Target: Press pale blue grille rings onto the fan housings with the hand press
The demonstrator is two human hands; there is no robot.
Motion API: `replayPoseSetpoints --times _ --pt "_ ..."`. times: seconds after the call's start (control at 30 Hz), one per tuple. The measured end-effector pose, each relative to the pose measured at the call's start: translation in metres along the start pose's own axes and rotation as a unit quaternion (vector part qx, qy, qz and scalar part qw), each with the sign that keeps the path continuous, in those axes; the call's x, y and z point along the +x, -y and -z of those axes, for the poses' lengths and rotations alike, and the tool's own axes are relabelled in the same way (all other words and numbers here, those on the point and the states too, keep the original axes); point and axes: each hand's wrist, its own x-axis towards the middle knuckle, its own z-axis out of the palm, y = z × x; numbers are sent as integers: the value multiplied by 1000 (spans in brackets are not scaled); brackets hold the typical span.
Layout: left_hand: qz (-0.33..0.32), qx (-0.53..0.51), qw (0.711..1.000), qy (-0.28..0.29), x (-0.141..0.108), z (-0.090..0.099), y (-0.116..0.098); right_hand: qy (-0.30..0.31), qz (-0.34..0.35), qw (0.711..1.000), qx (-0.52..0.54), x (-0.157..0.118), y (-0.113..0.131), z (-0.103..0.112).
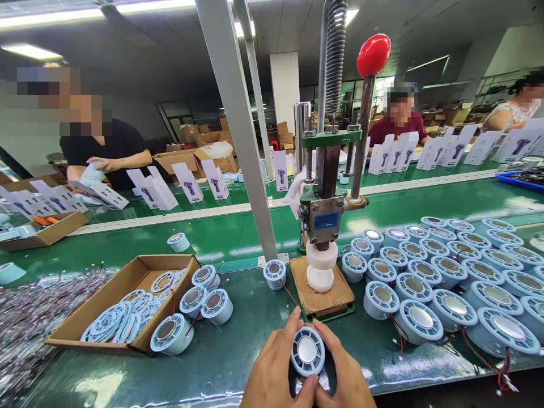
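Observation:
Both my hands hold a light-blue round housing [307,351] with a silver metal disc in its spoked top, close to the table's front edge. My left hand [272,365] wraps its left side, and my right hand [345,371] closes round the right, thumbs meeting at the front. Just beyond my fingertips stands a green hand press [326,218] with a red-knobbed lever [365,130]. Two white round blocks [321,279] sit under its ram, on a cardboard pad [300,283]. Another housing [274,274] with a red wire stands left of the pad.
Many similar housings [419,322] crowd the right side. At left, an open cardboard box [142,266] holds light-blue rings, beside a heap of wires [38,323]. A grey post [242,130] rises behind the table. Co-workers sit beyond the green belt [221,226], near standing white cartons [155,190].

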Motion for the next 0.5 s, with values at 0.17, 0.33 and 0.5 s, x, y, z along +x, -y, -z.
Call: replayPoseSetpoints --times 0.17,0.33,0.5 --pt "55 -48 997 -25 -7 -15 5 -14 0 1000 -12 -1 1 -3" --pt "95 -91 990 -54 -18 -42 5 21 31 998 -59 -4 -4 -4" --pt "168 -132 977 -24 3 -21 1 131 100 980 -113 38 5 56"
